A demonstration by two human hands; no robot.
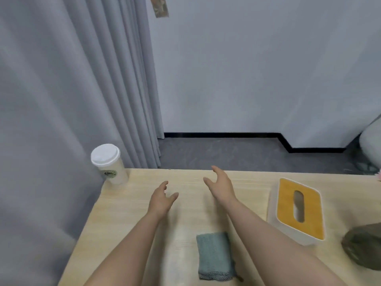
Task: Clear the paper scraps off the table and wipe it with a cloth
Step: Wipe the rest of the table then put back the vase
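A folded grey-green cloth [215,256] lies on the light wooden table [127,207] near its front edge, between my two forearms. My left hand [161,200] hovers over the table's middle with its fingers relaxed and holds nothing. My right hand [221,185] reaches a little farther, fingers spread and empty, close to the table's far edge. No paper scraps show on the tabletop.
A white lidded paper cup [110,164] stands at the table's far left corner, next to a grey curtain [61,89]. A white tissue box with a yellow lid [299,211] sits at the right. A dark crumpled object [365,245] lies at the right edge.
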